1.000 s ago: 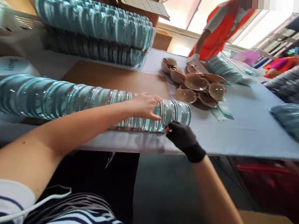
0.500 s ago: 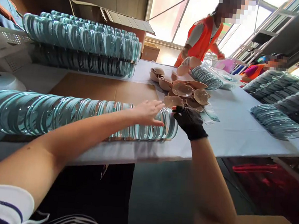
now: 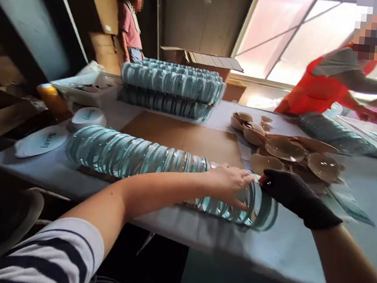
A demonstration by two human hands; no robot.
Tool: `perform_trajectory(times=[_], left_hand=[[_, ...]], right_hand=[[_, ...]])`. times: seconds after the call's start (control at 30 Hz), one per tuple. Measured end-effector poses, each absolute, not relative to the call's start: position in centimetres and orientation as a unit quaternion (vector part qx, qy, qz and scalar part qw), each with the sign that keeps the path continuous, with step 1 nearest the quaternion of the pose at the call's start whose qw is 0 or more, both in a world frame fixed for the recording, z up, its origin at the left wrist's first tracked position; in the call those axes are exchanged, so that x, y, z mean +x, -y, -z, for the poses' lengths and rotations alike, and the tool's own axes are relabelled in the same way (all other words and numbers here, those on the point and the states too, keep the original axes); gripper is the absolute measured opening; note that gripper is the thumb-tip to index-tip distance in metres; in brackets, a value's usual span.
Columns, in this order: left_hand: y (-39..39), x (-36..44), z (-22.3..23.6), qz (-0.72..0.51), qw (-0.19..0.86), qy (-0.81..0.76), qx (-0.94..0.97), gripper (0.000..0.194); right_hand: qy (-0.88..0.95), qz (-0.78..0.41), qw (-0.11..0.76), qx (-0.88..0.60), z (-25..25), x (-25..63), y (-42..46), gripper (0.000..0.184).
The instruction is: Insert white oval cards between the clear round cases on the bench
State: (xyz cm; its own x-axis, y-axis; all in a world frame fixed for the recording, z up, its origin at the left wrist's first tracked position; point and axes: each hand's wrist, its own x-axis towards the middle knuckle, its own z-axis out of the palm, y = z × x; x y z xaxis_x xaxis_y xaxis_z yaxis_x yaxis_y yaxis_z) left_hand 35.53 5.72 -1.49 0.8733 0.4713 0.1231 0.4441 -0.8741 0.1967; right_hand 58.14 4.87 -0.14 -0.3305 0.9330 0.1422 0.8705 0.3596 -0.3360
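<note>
A long row of clear round plastic cases (image 3: pixel 141 157) with teal-tinted rims stands on edge across the table. My left hand (image 3: pixel 229 184), bare, rests over the top of this row near its right end, fingers stretched out and apart. At that end, my right hand (image 3: pixel 285 189) wears a black glove with bare fingertips. Its fingers are curled together close to the rim of the end case; whatever is between them is hidden. Just beyond the right hand lies a heap of tan, shiny moulded cups (image 3: pixel 286 150), which look like bra cups.
Stacked rows of similar cases (image 3: pixel 174 81) stand at the back beside a white basket (image 3: pixel 91 84). Flat cardboard (image 3: pixel 176 131) lies behind the front row. White printed discs (image 3: pixel 45 142) sit at left. A co-worker in an orange vest (image 3: pixel 315 86) stands across the table.
The view has swung left, bringing the white discs and a standing person into sight. Both hands stay at the right end of the row. The co-worker's empty-looking hand has moved away from the cups.
</note>
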Motion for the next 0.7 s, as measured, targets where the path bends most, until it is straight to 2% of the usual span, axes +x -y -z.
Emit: perform_trajectory(times=[0.07, 0.13, 0.27, 0.4, 0.53, 0.7], left_hand=[[-5.6, 35.6, 1.5, -0.079, 0.087, -0.236, 0.965, 0.086], [-5.8, 35.8, 1.8, -0.075, 0.089, -0.240, 0.964, 0.087], [-6.0, 36.0, 2.1, -0.060, 0.093, -0.246, 0.963, 0.089], [-5.8, 35.7, 2.0, -0.052, 0.087, -0.243, 0.965, 0.090], [-6.4, 36.1, 2.3, -0.057, 0.093, -0.243, 0.964, 0.092], [-3.8, 33.9, 0.3, -0.157, 0.033, -0.196, 0.968, 0.081]], right_hand=[[0.764, -0.102, 0.236, -0.591, 1.3, 58.2, -0.4, 0.013], [0.726, -0.064, 0.280, -0.625, 3.4, 57.4, 3.8, 0.015], [0.707, -0.036, 0.300, -0.640, 9.6, 55.3, 9.3, 0.016], [0.688, -0.013, 0.296, -0.662, 14.2, 54.6, 10.4, 0.021], [0.668, -0.049, 0.312, -0.674, 14.9, 55.0, 9.7, 0.020], [0.535, -0.192, 0.419, -0.708, 11.8, 54.7, 11.9, 0.037]])
